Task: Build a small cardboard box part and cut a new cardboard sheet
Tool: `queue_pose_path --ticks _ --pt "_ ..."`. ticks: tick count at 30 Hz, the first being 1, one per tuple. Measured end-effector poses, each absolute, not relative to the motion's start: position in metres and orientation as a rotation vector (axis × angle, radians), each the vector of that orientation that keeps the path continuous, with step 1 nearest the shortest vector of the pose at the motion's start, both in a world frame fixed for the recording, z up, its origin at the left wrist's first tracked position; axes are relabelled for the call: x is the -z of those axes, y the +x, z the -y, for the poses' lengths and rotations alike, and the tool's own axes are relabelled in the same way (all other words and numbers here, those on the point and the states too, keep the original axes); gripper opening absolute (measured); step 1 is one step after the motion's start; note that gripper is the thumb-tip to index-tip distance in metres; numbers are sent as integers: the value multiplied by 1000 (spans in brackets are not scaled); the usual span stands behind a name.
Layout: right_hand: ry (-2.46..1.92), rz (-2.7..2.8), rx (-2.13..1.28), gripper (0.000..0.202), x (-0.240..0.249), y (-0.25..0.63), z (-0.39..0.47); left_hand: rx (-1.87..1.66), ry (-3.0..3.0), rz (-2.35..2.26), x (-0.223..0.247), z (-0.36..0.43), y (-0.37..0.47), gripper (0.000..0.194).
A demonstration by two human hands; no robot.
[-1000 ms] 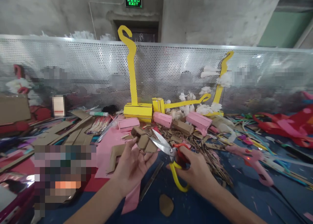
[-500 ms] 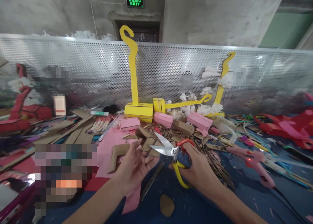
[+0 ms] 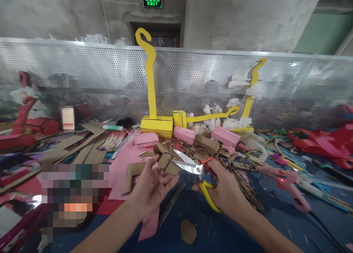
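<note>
My left hand (image 3: 154, 183), palm up with curled fingers, holds a folded brown cardboard piece (image 3: 166, 161). My right hand (image 3: 226, 183) grips scissors (image 3: 190, 164) by their red and yellow handles. The blades are slightly parted, pointing left, their tips at the right side of the cardboard. An L-shaped cardboard piece (image 3: 131, 175) lies left of my left hand on pink paper (image 3: 118, 172). Below, between my forearms, a small rounded cardboard piece (image 3: 188, 231) rests on the blue table (image 3: 215, 227), with a metal ruler (image 3: 172, 203) above it.
Yellow hooked figures (image 3: 156, 125), pink boxes (image 3: 146, 139) and cardboard scraps (image 3: 245, 183) stand or lie beyond my hands. A pink glue gun (image 3: 289, 185) with a lit red light lies at right, its cord running forward. A perforated metal barrier (image 3: 110, 80) crosses behind.
The scissor blades have come closer together, and the yellow handle has swung right. The cardboard in my left hand has turned slightly.
</note>
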State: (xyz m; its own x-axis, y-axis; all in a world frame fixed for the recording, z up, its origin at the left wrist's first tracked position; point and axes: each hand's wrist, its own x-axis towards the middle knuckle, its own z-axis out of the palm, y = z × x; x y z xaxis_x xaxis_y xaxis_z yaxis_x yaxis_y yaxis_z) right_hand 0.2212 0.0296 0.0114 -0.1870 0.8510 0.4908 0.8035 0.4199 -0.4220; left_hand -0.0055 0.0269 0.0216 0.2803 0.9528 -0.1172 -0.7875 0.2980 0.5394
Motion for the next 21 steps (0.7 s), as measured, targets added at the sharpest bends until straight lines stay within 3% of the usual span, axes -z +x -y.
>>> queue_pose_path --ticks 4,17,21 --pt "-1388 2040 -94 40 -17 220 -25 -1239 405 -496 -25 -26 -5 26" --pt "-1357 2077 -61 22 -13 221 -26 -1172 438 -493 -25 -25 -5 24" --pt "-1365 2101 -79 26 -7 224 -30 -1205 414 -500 -25 -25 -5 21"
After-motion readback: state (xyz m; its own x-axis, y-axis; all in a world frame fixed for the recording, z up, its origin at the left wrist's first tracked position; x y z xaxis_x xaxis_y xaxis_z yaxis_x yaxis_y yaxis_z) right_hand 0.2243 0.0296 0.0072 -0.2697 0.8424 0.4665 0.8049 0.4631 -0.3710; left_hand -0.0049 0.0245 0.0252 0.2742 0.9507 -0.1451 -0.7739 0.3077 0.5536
